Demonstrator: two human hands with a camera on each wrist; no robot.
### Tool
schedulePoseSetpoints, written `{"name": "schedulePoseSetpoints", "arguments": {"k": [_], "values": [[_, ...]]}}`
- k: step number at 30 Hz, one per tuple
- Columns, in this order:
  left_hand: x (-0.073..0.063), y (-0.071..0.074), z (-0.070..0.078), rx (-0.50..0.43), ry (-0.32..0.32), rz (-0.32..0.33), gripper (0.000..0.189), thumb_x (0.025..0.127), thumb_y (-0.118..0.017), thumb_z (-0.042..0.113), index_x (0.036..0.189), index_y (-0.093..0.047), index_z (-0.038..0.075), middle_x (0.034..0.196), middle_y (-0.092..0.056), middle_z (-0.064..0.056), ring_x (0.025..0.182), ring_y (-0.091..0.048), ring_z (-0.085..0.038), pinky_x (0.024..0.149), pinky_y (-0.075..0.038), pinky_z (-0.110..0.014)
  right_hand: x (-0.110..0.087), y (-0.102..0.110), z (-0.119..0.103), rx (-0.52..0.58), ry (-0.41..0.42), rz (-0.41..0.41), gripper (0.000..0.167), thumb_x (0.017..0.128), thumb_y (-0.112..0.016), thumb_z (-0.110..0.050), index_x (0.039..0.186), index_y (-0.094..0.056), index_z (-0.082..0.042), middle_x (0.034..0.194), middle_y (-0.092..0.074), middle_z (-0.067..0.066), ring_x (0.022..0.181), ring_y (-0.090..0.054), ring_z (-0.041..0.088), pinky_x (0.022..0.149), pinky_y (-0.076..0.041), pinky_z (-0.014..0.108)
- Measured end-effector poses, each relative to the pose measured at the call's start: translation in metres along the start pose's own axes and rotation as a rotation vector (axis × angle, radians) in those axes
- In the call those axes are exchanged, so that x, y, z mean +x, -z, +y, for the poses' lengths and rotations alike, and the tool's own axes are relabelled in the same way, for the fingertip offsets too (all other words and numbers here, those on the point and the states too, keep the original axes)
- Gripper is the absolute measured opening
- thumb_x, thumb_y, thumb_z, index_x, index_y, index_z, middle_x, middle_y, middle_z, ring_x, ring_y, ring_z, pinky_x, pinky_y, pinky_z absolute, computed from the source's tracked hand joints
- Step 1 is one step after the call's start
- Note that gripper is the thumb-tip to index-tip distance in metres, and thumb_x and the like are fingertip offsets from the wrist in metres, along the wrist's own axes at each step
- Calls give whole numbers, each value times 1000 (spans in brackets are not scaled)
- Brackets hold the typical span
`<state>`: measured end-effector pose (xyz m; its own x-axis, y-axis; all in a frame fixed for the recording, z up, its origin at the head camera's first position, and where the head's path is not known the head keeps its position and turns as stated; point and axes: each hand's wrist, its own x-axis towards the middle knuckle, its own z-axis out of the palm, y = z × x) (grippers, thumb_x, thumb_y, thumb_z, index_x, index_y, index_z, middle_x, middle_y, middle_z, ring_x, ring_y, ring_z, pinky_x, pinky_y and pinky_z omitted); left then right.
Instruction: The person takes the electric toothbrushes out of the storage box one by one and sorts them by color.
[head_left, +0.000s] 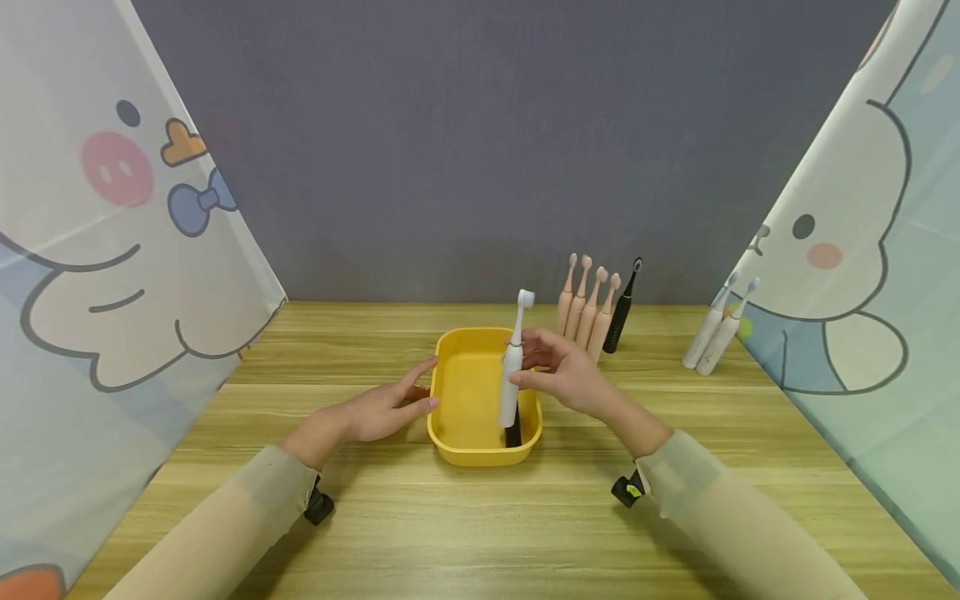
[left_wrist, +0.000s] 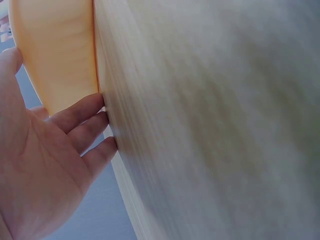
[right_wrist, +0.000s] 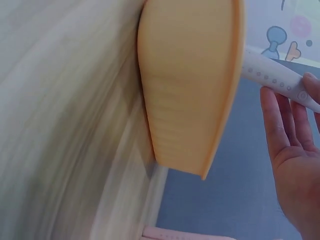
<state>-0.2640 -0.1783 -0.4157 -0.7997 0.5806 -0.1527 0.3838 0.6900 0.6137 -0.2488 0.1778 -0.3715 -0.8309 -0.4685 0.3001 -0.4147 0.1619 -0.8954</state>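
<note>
My right hand pinches a white electric toothbrush between thumb and fingers, head up, over the right side of a yellow bin. In the right wrist view the toothbrush shows a row of small marks along its handle, and its lower end is hidden behind the bin's wall. Part of a black handle shows inside the bin beneath the white one. My left hand touches the bin's left side with fingers extended; in the left wrist view its fingertips rest by the bin's base.
Several pink electric toothbrushes stand in a row behind my right hand. Beside them stands a black toothbrush. Two white toothbrushes stand farther right. A grey panel rises at the table's back edge, with printed cloths on both sides.
</note>
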Motion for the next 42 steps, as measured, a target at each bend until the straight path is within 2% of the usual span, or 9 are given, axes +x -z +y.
{"name": "schedulePoseSetpoints", "arguments": {"k": [9, 15, 18, 23, 28, 32, 42], "values": [[1, 1, -1, 15, -7, 2, 85, 113, -44, 66, 178, -2, 31, 162, -59, -15, 152, -54, -42, 128, -36, -68, -5, 18, -6, -67, -4, 83, 53, 98, -79, 4, 146, -57, 8, 131, -66, 26, 105, -72, 8, 89, -65, 26], [1, 1, -1, 1, -5, 0, 84, 113, -45, 65, 178, -3, 32, 161, -60, -14, 152, -54, -40, 129, -36, -65, -12, 31, -5, -116, -10, 161, 50, 98, -80, 1, 143, -60, 4, 128, -68, 23, 104, -73, 10, 88, -65, 26], [0, 1, -1, -5, -5, -2, 84, 113, -45, 65, 178, -4, 32, 161, -60, -13, 152, -55, -39, 129, -37, -65, -18, 40, -4, -110, -26, 199, 50, 99, -81, -1, 144, -60, 1, 126, -70, 13, 104, -73, 11, 88, -66, 26], [1, 1, -1, -6, 0, -2, 84, 113, -45, 65, 178, -3, 32, 162, -60, -13, 152, -54, -40, 129, -37, -65, -30, 53, -4, -95, -6, 239, 50, 100, -80, -1, 145, -60, -2, 119, -72, -6, 103, -74, 9, 87, -65, 25], [1, 1, -2, -3, -9, -6, 84, 114, -45, 64, 178, -3, 31, 162, -60, -14, 152, -55, -40, 129, -37, -65, -46, 65, -1, -133, -15, 262, 46, 100, -79, -1, 142, -59, 0, 115, -71, -9, 101, -73, 7, 85, -65, 22], [2, 0, -2, -1, -13, -9, 84, 114, -44, 65, 178, -3, 31, 162, -60, -14, 152, -55, -40, 128, -37, -66, -59, 75, 4, -164, -32, 290, 49, 100, -78, -1, 143, -57, 8, 114, -71, -11, 101, -73, 4, 85, -63, 20], [3, 0, -3, 0, -12, -6, 84, 114, -44, 65, 178, -2, 32, 163, -59, -14, 152, -54, -40, 129, -36, -66, -88, 106, 16, -241, -119, 360, 51, 103, -77, -4, 147, -54, 8, 112, -69, -25, 102, -70, -6, 84, -62, 16]]}}
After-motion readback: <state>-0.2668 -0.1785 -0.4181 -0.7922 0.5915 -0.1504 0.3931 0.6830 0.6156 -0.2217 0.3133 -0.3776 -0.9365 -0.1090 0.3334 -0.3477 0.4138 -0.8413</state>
